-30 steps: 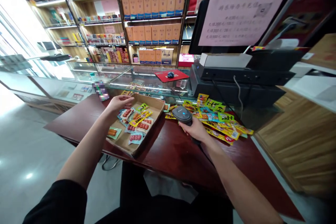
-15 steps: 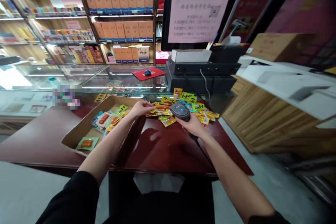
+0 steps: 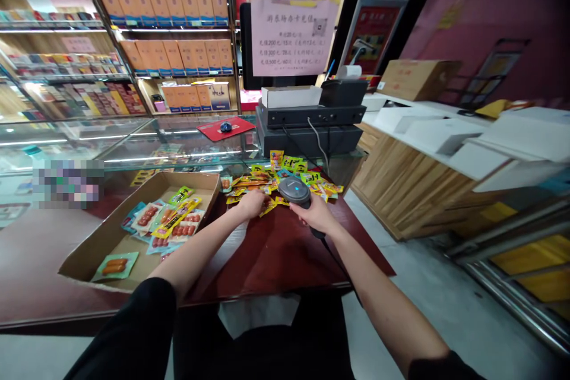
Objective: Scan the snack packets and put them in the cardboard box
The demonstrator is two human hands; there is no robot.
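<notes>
At frame center, right hand (image 3: 317,212) grasps barcode scanner (image 3: 294,190); left hand (image 3: 255,203) at snack packets (image 3: 285,173), its grip unclear.

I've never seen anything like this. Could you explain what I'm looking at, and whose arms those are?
There's no robot here: these are a person's own bare arms, seen by a camera worn on the head, looking forward and down. The right hand holds a dark handheld scanner with a small blue light. The left hand is at the near edge of a pile of bright packets; its fingertips are too unclear to show whether it grips one. Both are over a dark red tabletop. On the left, a shallow cardboard box contains more packets, some showing small sausage-like pieces.
</notes>
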